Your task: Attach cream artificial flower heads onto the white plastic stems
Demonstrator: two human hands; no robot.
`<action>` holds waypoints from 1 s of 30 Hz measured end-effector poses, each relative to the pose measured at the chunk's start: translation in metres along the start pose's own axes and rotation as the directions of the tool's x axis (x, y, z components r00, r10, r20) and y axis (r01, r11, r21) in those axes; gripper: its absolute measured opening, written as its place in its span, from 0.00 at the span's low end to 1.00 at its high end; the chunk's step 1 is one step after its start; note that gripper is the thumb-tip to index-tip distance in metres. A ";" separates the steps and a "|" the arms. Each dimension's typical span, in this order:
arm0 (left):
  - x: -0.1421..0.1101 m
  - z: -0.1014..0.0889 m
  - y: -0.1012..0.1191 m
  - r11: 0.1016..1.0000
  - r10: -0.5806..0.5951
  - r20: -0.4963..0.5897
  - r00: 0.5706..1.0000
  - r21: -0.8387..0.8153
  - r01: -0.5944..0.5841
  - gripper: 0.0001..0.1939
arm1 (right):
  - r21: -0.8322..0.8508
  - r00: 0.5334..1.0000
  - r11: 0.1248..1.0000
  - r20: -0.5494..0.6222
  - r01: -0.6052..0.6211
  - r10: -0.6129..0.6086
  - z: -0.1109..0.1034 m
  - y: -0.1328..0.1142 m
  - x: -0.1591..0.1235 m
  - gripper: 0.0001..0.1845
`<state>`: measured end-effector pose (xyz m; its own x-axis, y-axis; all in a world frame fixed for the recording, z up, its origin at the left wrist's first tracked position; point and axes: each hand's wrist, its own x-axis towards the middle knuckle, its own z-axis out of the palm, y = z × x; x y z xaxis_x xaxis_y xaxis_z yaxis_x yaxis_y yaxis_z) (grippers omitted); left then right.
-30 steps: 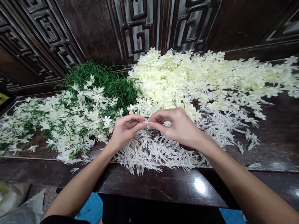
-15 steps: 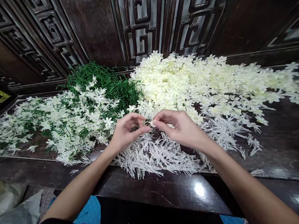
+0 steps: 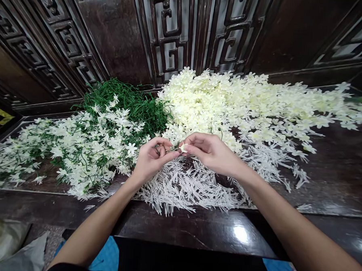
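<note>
Above loose white sprigs on a dark worktop, a pale blossom is pinched by the right hand, and a thin stem by the left hand. Fitting seems underway; steady alignment is probably called for.

Dark wooden panels with angular fretwork rise along the far edge of the glossy brown tabletop. From here I catch a white glare on its near edge and speckled floor below, toward the left.
</note>
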<state>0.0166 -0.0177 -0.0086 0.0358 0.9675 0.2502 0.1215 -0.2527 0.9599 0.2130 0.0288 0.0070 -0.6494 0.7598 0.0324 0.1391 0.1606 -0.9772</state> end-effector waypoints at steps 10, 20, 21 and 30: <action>0.000 -0.003 -0.001 0.996 -0.029 0.031 0.999 0.088 0.026 0.07 | 0.008 0.999 0.999 0.014 0.041 -0.041 0.002 -0.001 -0.002 0.06; 0.001 -0.003 -0.002 0.920 0.149 0.105 0.983 0.351 -0.177 0.04 | -0.259 0.996 0.962 0.016 0.092 -0.090 0.001 0.001 -0.005 0.09; 0.001 -0.002 -0.003 0.917 0.149 0.117 0.982 0.356 -0.181 0.04 | -0.272 0.995 0.957 0.025 0.097 -0.094 0.002 0.001 -0.005 0.09; 0.000 -0.003 -0.003 0.911 0.124 0.119 0.985 0.380 -0.160 0.04 | -0.334 0.994 0.937 0.000 0.101 -0.108 0.006 0.001 -0.004 0.09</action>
<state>0.0131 -0.0170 -0.0108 0.1680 0.9214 0.3505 0.4814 -0.3870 0.7864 0.2114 0.0224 0.0051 -0.6603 0.7383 0.1376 0.3140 0.4378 -0.8425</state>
